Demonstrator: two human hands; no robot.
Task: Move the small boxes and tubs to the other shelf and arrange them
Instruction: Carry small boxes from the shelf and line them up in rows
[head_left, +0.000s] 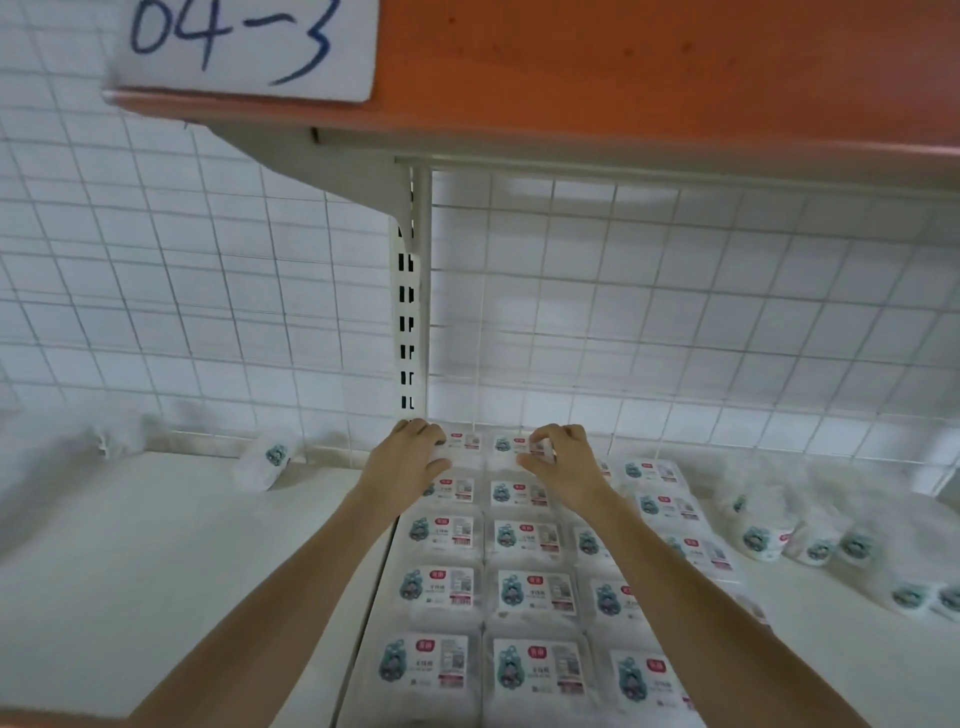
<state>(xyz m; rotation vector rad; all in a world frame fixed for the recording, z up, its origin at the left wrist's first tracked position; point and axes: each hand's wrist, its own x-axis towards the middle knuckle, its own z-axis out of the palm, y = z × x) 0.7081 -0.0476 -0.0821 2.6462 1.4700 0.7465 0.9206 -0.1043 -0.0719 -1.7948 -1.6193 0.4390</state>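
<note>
Several small white boxes with teal and red labels (439, 587) lie flat in neat rows on the right-hand white shelf (831, 670). Both of my arms reach to the back row by the wire grid. My left hand (410, 457) rests on the left side of the rearmost left box (462, 442), fingers curled over its far edge. My right hand (563, 460) holds the rearmost box of the middle column (511, 446), fingertips at its far edge and thumb on its near side. Small round tubs (758, 540) with the same teal label lie on their sides at the right.
The left-hand shelf (130, 545) holds one white tub (267, 462) tipped against the back grid. An orange shelf edge (623, 78) with a paper tag marked 04-3 hangs overhead. A slotted white upright (413, 312) divides the two bays.
</note>
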